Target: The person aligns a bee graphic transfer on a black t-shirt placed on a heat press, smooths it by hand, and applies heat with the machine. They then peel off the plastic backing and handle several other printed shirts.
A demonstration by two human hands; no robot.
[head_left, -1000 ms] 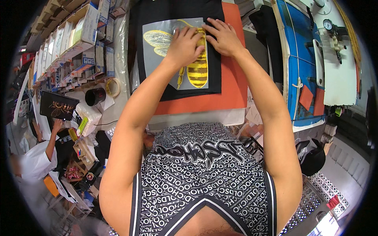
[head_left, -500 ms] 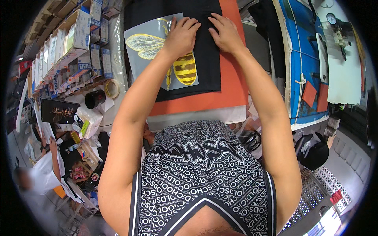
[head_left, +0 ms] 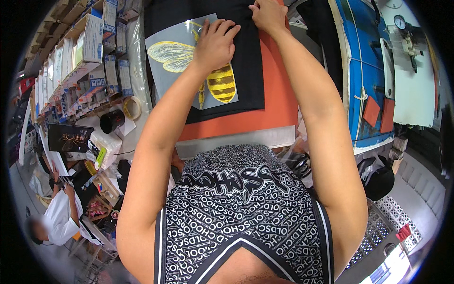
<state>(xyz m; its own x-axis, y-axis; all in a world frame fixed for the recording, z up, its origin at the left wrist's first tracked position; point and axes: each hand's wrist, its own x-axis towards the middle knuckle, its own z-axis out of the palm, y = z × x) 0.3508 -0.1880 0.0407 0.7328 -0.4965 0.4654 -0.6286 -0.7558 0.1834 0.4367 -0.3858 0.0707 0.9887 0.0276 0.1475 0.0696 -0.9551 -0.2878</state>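
Note:
A black cloth (head_left: 250, 87), seemingly a garment, is spread over an orange-red pad (head_left: 281, 104). On the cloth rests a clear greyish film sheet (head_left: 163, 87) with a yellow-and-brown bee print (head_left: 221, 86), slightly tilted. My left hand (head_left: 215, 45) lies flat over the upper middle of the bee, fingers stretched forward, covering part of the print. At the cloth's far right edge, my right hand (head_left: 268, 15) has its fingers curled in and closed on the black cloth; its fingertips show only partly.
Cardboard boxes (head_left: 80, 57) line the left side, near a tape roll (head_left: 132, 108) and a black mug (head_left: 112, 121). A blue padded surface (head_left: 364, 47) and a pressure gauge (head_left: 399, 21) stand at right. A person in white (head_left: 66, 213) works at lower left.
My right hand has moved farther away, and its spread fingers have curled closed at the cloth's edge. My left hand stays on the film. The person at lower left has shifted.

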